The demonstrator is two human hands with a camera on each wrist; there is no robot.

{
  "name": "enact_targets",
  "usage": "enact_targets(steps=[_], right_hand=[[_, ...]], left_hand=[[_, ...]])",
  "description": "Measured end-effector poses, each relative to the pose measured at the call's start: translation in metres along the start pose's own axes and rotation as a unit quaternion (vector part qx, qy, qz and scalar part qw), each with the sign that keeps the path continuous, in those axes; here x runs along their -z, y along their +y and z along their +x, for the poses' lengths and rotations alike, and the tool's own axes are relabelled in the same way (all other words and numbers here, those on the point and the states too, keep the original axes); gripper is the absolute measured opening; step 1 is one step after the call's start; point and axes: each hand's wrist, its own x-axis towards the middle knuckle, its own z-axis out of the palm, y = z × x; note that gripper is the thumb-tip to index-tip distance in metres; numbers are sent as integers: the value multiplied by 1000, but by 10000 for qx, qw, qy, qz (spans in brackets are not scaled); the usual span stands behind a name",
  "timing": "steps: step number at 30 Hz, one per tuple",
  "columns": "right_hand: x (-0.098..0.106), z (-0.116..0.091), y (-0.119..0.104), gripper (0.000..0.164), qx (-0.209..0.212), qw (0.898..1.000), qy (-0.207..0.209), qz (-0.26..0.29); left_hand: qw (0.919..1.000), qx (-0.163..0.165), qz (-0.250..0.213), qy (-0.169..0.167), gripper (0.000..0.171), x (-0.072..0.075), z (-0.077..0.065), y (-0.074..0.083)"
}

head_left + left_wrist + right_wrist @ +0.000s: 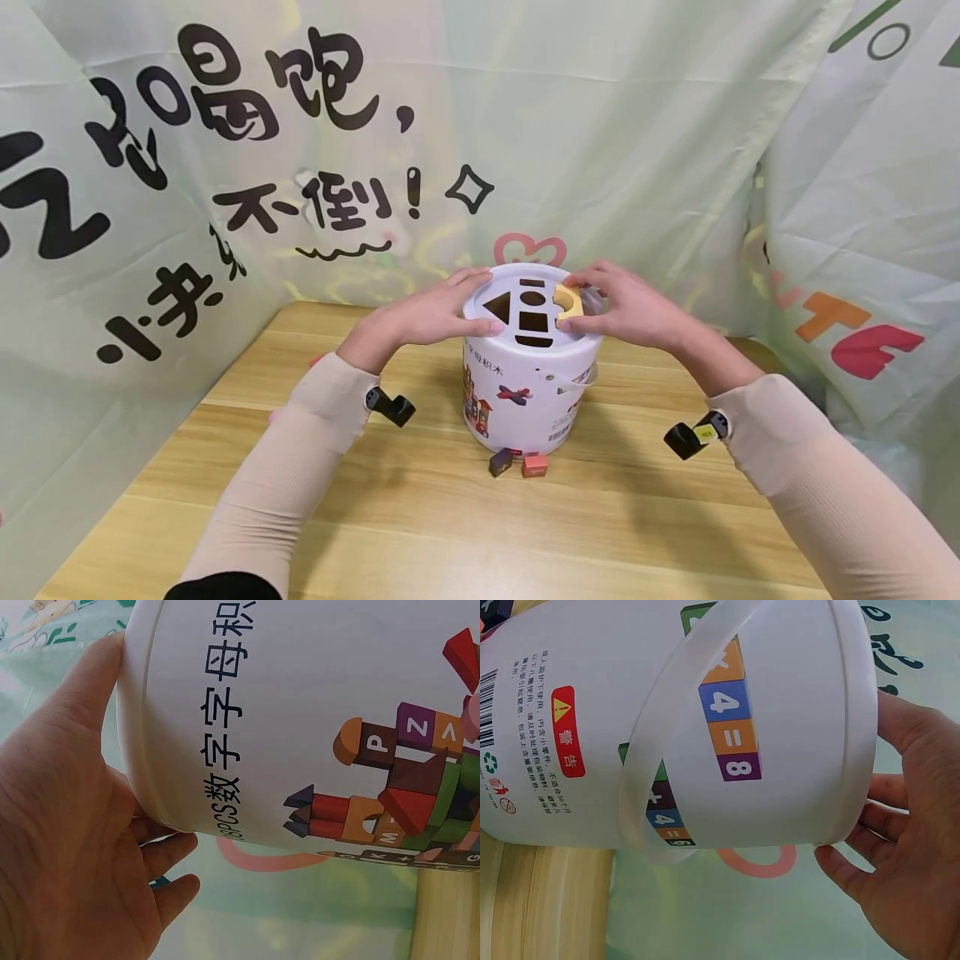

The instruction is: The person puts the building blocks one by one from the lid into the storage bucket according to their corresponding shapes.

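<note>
A white bucket [517, 400] with printed toy-block pictures stands upright on the table, its lid [498, 279] on top. Several shaped holes pierce the lid. My left hand [427, 312] grips the lid's left edge, thumb on top and fingers round the far side. On the opposite edge, my right hand [633, 308] holds the rim, thumb and forefinger on either side of a yellow arch block [573, 304] on the lid. Whether they touch that block, I cannot tell. In the right wrist view, the fingers are partly hidden behind the lid [855, 750].
A dark block [501, 462] and a red block [535, 466] lie at the bucket's front foot. Small pink and red pieces show beside the left forearm. The white carrying handle [649, 757] hangs along the bucket's side. Printed cloth [600, 125] surrounds the wooden table [450, 533].
</note>
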Motion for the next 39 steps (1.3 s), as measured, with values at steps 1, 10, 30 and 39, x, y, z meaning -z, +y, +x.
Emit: enact_targets(steps=[1,10,30,39], right_hand=[[0,0,0,66,0,10000,0,-10],[1,-1,2,70,-95,9999,-101,30],[4,-18,4,61,191,9989,169,404],[1,-40,3,46,554,9947,597,620]], left_hand=[[10000,11,-3,-1,96,0,0,0],[10000,11,-49,30,96,-1,0,0],[10000,-5,-67,-16,96,-2,1,0],[10000,20,-30,-19,95,0,0,0]])
